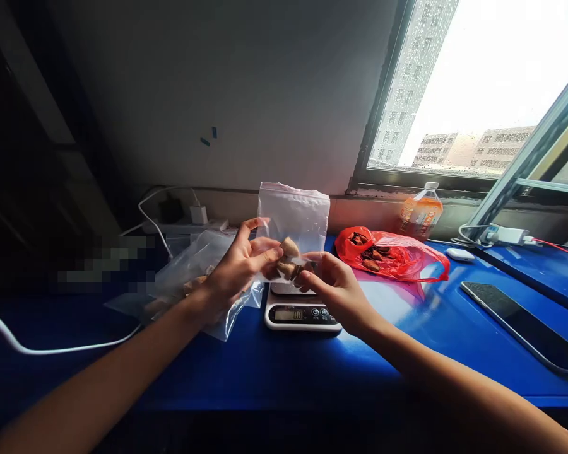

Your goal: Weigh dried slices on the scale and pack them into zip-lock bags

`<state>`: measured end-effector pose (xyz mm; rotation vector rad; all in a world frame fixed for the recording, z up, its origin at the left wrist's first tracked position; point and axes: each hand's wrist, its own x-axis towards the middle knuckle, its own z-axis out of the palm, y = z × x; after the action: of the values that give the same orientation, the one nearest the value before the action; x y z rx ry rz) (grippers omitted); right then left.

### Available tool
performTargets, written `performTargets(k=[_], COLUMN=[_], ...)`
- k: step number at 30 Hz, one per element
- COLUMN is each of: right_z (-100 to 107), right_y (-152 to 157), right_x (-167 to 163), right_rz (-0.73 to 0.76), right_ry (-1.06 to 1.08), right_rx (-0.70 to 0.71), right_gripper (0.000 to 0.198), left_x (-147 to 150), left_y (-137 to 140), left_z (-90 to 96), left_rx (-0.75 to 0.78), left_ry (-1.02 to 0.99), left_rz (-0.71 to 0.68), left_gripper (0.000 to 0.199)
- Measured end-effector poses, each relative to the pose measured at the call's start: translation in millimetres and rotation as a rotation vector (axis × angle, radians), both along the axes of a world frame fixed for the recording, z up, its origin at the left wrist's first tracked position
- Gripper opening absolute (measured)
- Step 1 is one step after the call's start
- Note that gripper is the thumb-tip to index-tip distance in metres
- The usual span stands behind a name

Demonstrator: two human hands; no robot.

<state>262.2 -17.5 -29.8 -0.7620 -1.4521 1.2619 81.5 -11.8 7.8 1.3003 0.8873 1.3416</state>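
So this is my blue table (246,384), nearest edge first. A white cable (66,349) curves across on the left, and a smartphone (525,325) lies screen up on the right. Kitchen scale (303,317) sits near the middle, display facing me, digits too small for me to read for sure.

Right above the scale I've got a clear zip bag (294,211) up in both hands, zip edge at the top. My left hand (246,265) has thumb and fingers pinched narrow on the lower left of it, by some tan chunks (288,249) at the bottom. My right hand (326,274) is pinching the lower right side, fingertips close together. Can't really tell if every chunk is inside the plastic.

More clear bags (180,268) are heaped left of the scale, partly behind my left arm, with brownish bits in them. Over to the right there's a red plastic bag (407,252) with dark brown pieces (376,255) in it, and a small white case (460,255) just beside it.

Farther back: white charger (199,215) on the left, orange-labelled bottle (421,213) on the right, then a window (483,82) with buildings outside.
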Motion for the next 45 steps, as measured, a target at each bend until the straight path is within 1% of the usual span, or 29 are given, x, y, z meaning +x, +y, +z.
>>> performTargets(k=[3,4,8,10,11,13,16,18,20,21,23,25,27,29,31,34,36,38,41,44,45], right_z=[-2.0,-1.6,7.1,12.3,13.9,14.2,8.5,3.6,0.2,-0.7,-0.9,-0.2,0.3,0.2,0.3,2.0,4.1,6.4,9.3,10.1,9.8], right_y=[3.9,4.2,0.5,-2.0,-2.7,-3.2,-3.5,-5.3,-8.1,-9.4,-11.1,-11.0,-9.5,-7.7,-6.1,-4.5,-4.3,-5.2,-8.2,-10.2,-10.3], right_x=[2.7,4.1,11.4,14.7,15.8,16.4,12.7,8.0,3.3,1.5,-0.2,0.3,1.5,2.2,2.2,2.2,2.6,3.2,3.6,3.6,3.7], right_rz=[0.102,0.149,0.377,0.428,0.428,0.389,0.363,0.359,0.34,0.32,0.274,0.233,0.201,0.161,0.126,0.09,0.064,0.048,0.033,0.021,0.016], right_ry=[-0.042,-0.069,-0.244,-0.313,-0.322,-0.271,-0.173,-0.151,-0.155,-0.158,-0.172,-0.192,-0.21,-0.201,-0.193,-0.226,-0.266,-0.306,-0.335,-0.385,-0.418], right_rx=[-0.004,-0.01,-0.038,-0.037,-0.039,-0.05,-0.076,-0.064,-0.044,-0.036,-0.031,-0.025,-0.025,-0.045,-0.087,-0.164,-0.209,-0.22,-0.166,-0.086,-0.051], right_gripper=[0.033,0.033,0.035,0.036,0.036,0.037,0.038,0.04,0.039,0.037,0.036,0.036,0.038,0.038,0.032,0.022,0.022,0.022,0.019,0.016,0.017], left_x=[-10.0,-14.1,-28.8,-33.1,-34.2,-34.5,-31.0,-27.7,-25.2,-24.8,-26.3,-30.8,-37.5,-44.7,-50.8,-56.8,-59.0,-60.6,-62.6,-63.0,-62.7], left_y=[4.4,6.7,17.1,20.7,21.8,22.4,20.4,19.0,19.0,19.7,22.1,25.2,27.9,29.7,30.7,32.5,34.8,38.2,43.9,47.3,47.7], left_z=[7.0,8.9,12.6,12.8,12.6,12.2,11.2,10.0,8.4,7.5,6.3,6.1,7.4,10.0,13.0,15.3,13.5,9.0,-0.1,-6.3,-7.3], left_rx=[0.033,0.049,0.076,0.079,0.08,0.08,0.105,0.135,0.157,0.165,0.202,0.268,0.319,0.345,0.369,0.419,0.448,0.47,0.525,0.616,0.641], left_ry=[0.049,0.066,0.089,0.076,0.068,0.056,0.05,0.041,0.04,0.044,0.074,0.138,0.226,0.292,0.308,0.265,0.254,0.286,0.452,0.714,0.772], left_rz=[0.054,0.086,0.206,0.251,0.27,0.297,0.301,0.316,0.34,0.348,0.363,0.386,0.389,0.349,0.32,0.351,0.366,0.364,0.414,0.539,0.57], left_gripper=[0.03,0.024,0.018,0.02,0.022,0.028,0.041,0.051,0.057,0.055,0.044,0.031,0.023,0.02,0.019,0.02,0.022,0.025,0.025,0.021,0.02])
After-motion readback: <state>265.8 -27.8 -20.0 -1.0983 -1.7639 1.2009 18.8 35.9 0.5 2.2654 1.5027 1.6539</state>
